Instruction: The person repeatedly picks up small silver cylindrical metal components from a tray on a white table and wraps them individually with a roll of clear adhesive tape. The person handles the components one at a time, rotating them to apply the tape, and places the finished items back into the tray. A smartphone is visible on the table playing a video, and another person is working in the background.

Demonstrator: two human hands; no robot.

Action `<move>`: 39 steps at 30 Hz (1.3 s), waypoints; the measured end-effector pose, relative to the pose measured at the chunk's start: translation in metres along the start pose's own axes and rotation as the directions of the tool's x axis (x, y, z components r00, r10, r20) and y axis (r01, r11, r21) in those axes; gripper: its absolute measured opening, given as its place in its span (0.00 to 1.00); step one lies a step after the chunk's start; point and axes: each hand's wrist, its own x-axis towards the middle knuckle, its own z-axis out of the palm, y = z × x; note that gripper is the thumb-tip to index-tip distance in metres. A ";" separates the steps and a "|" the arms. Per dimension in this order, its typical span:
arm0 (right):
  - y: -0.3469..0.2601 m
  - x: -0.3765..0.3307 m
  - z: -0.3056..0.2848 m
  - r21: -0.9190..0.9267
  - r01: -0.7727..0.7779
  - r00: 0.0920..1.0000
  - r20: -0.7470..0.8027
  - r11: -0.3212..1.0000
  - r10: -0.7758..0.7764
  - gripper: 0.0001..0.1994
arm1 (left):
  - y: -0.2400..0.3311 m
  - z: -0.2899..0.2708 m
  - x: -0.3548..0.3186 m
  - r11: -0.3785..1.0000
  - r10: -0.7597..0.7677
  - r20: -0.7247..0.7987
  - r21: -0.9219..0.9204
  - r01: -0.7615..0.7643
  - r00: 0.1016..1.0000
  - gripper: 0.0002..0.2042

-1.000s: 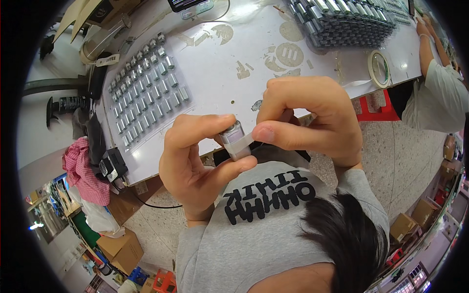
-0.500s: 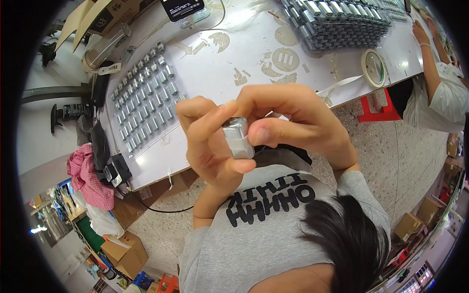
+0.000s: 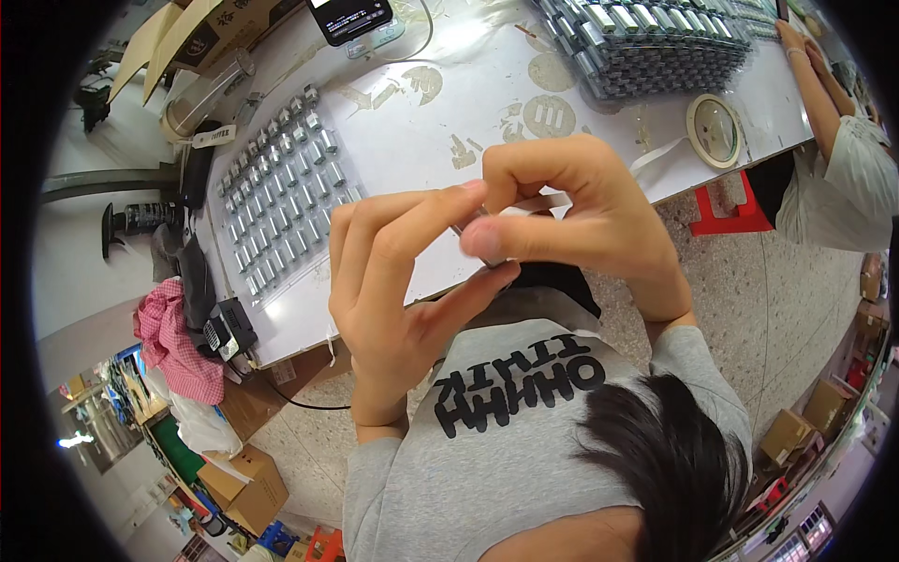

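Observation:
A small silver metal block (image 3: 492, 265) sits between my two hands above the table's near edge, mostly hidden by fingers. My left hand (image 3: 389, 286) pinches it from the left, forefinger above and thumb below. On the other side, my right hand (image 3: 599, 215) is curled, its thumb pressed over the block's face and its forefinger bent close to the left fingertips. A pale strip of tape (image 3: 552, 200) shows in the gap of my right hand. Left of my hands lie rows of similar silver pieces (image 3: 288, 201) in a clear tray.
Stacked trays of silver parts (image 3: 646, 70) stand at the far right, with a tape roll (image 3: 694, 131) nearby. A phone (image 3: 354, 17) lies at the back. Another person's arm (image 3: 813, 84) rests at the right, beyond a red stool (image 3: 735, 211). Cardboard boxes (image 3: 245, 492) stand lower left.
My left hand has turned and its fingers have straightened. The block has moved slightly right and is now mostly covered by my right thumb, and the tape strip has come into view.

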 end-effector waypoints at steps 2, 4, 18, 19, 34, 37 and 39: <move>0.004 0.000 -0.002 0.084 0.021 1.000 -0.009 0.996 -0.020 0.11 | 0.000 -0.001 0.002 1.000 -0.015 -0.014 0.023 0.016 1.000 0.23; 0.001 -0.001 -0.005 0.118 0.001 1.000 0.003 0.993 -0.002 0.11 | -0.002 -0.003 0.002 0.999 -0.030 -0.021 0.022 0.031 0.999 0.22; -0.010 -0.007 -0.010 0.077 0.056 0.998 0.012 0.995 -0.057 0.07 | -0.004 -0.005 -0.001 0.950 -0.124 -0.025 -0.292 0.111 0.992 0.20; -0.010 -0.008 -0.009 0.063 0.063 0.998 0.001 0.996 -0.063 0.07 | -0.005 -0.004 -0.003 0.935 -0.135 -0.027 -0.334 0.118 0.991 0.21; 0.008 -0.005 0.011 0.344 0.156 0.987 -0.097 0.926 -0.131 0.05 | -0.046 0.043 -0.011 0.541 0.000 -0.005 -0.841 -0.004 1.000 0.33; -0.004 -0.007 0.002 0.343 0.027 1.000 -0.024 0.939 -0.020 0.06 | -0.039 0.040 -0.013 0.613 -0.086 0.054 -0.784 0.095 0.995 0.33; -0.005 -0.008 -0.002 0.295 0.007 1.000 0.003 0.955 -0.009 0.07 | -0.026 0.032 -0.010 0.711 -0.124 0.074 -0.689 0.140 0.990 0.31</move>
